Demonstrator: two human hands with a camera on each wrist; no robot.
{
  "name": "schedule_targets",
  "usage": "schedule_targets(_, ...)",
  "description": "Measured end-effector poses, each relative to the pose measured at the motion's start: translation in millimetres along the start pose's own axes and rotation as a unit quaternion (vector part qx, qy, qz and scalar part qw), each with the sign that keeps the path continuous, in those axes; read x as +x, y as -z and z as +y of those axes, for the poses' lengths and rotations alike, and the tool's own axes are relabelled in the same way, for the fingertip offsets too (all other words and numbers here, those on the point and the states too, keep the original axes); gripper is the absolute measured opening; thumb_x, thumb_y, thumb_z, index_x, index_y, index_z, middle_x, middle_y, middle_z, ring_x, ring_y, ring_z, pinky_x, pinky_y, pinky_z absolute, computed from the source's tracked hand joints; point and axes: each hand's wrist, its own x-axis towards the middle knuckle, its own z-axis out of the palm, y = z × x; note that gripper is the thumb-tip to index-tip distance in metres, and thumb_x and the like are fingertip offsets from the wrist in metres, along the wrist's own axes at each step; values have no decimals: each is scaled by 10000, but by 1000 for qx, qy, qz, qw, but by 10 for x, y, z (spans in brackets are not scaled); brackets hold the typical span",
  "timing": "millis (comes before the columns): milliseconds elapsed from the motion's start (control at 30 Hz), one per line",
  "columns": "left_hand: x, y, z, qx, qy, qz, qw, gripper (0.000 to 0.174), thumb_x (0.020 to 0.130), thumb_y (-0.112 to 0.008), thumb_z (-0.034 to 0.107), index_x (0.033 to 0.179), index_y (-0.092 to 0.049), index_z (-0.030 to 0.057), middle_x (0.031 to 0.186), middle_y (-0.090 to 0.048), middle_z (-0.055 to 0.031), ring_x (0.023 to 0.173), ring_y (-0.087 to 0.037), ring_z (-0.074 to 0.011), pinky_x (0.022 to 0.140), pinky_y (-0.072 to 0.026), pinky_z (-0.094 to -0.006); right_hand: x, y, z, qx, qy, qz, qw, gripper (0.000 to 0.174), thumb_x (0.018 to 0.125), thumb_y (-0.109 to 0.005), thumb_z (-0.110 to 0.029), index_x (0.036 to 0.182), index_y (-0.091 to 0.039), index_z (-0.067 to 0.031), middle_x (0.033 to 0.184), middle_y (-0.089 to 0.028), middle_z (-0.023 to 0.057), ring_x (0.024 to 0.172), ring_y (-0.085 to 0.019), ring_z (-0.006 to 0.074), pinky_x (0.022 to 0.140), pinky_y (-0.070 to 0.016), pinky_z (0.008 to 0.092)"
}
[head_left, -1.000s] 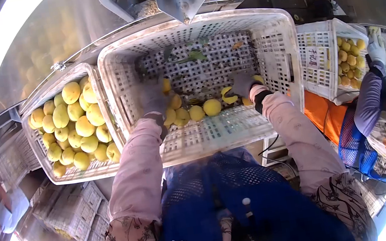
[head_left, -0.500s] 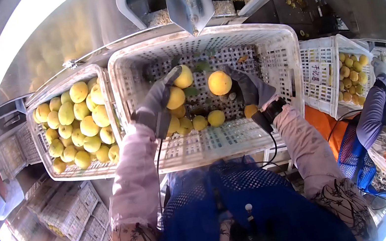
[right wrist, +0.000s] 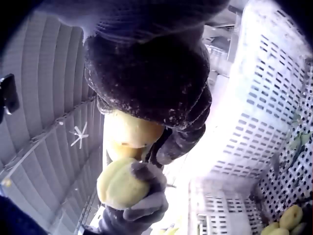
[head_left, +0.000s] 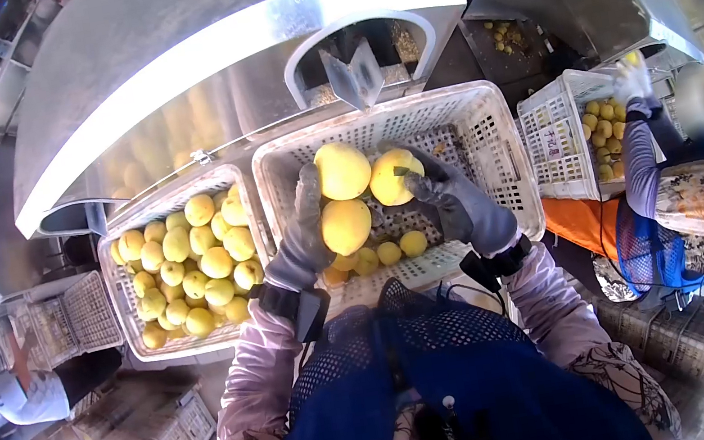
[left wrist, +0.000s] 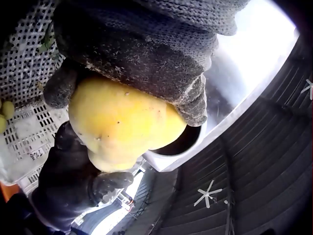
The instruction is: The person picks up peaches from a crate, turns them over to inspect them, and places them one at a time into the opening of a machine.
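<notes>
Above the middle white crate (head_left: 501, 148), both gloved hands are raised with yellow peaches. My left hand (head_left: 302, 241) grips two, an upper peach (head_left: 343, 169) and a lower peach (head_left: 346, 226), with its fingers curled along their left side. My right hand (head_left: 458, 199) holds another peach (head_left: 397, 177) from its right; a dark green leaf bit (head_left: 404, 170) shows on that fruit. In the left wrist view the dark, worn glove palm (left wrist: 132, 54) bends over the fruit. Under the hands, several smaller peaches (head_left: 389, 254) lie along the crate's near side.
On the left stands a crate (head_left: 113, 283) filled with peaches. A metal machine (head_left: 211, 68) with a chute (head_left: 353, 74) rises behind. At right, another person (head_left: 685, 197) works at a crate (head_left: 555, 144) of fruit. Stacked crates (head_left: 152, 432) stand at lower left.
Both hands have risen from inside the crate and come closer together, bringing peaches up with them. The head view has tilted up, showing more of the machine.
</notes>
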Motion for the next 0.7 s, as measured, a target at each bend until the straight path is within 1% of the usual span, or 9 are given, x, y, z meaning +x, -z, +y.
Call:
schedule_targets(133,-54,185,224,148,-131,57,979,940,914,-757,62,1630,-150,3,1460,-523,-242,1296,-568,-340,1067,-502,-408,-95,-96,-410,89,-70,-7,994,589,865,-800,-188,1399,-589,-54,947,-744,186,835,-722,278,747,-557,393)
schedule_targets(200,-79,278,338,125,-146,58,980,994,897,-764,41,1646,-111,24,1479,-505,-246,1314,-550,-331,1082,-489,-402,-164,-171,-587,135,-97,45,985,742,868,-812,-56,1525,-466,-35,1363,-629,77,1247,-599,179,1065,-494,304)
schedule_targets(267,-135,309,156,75,-159,42,983,1057,873,-784,23,1658,-77,42,1513,-466,-238,1329,-529,-312,1091,-480,-388,-163,-196,-805,183,-62,30,981,750,843,-820,-27,1513,-484,-37,1350,-636,80,1243,-594,167,1066,-489,303)
schedule_targets(333,-175,306,129,47,-132,63,988,1092,855,-802,16,1663,-69,53,1542,-427,-226,1339,-510,-301,1102,-472,-382,-160,-204,-908,77,-73,19,994,703,838,-773,40,1484,-514,-61,1413,-621,148,1284,-602,220,1090,-486,347)
schedule_targets(467,-129,321,259,38,-150,76,985,1094,852,-806,14,1663,-72,58,1530,-436,-221,1333,-516,-299,1104,-470,-374,-2,-137,-848,350,-85,-35,932,689,821,-756,64,1467,-539,-38,1348,-642,133,1225,-630,228,1077,-499,344)
schedule_targets(533,-113,373,395,74,-157,99,980,1087,840,-817,12,1656,-99,57,1511,-458,-220,1310,-535,-296,1090,-483,-372,145,-82,-1005,325,-101,-33,940,655,815,-786,28,1430,-565,-11,1340,-633,136,1210,-631,218,1057,-511,345)
schedule_targets(600,-107,409,486,108,-164,121,973,1080,828,-828,10,1648,-126,57,1492,-479,-220,1288,-554,-293,1075,-495,-370,378,-71,-1109,96,-80,119,985,653,789,-848,-75,1384,-592,2,1288,-630,143,1214,-623,245,1040,-511,367)
schedule_targets(667,-150,424,508,-203,-40,71,976,976,835,-815,-10,1608,-224,59,1404,-551,-218,1232,-593,-293,1024,-533,-359,773,-133,-604,-58,-4,237,970,634,756,-912,-224,1293,-651,-12,1200,-655,182,1116,-657,308,938,-542,379)
schedule_targets(700,-191,350,426,29,-199,135,970,837,890,-759,-16,1570,-279,66,1324,-600,-197,1171,-627,-269,969,-561,-348,975,-153,-375,-126,-14,222,967,657,737,-921,-256,1282,-649,-9,1215,-643,207,1126,-648,347,956,-536,404)
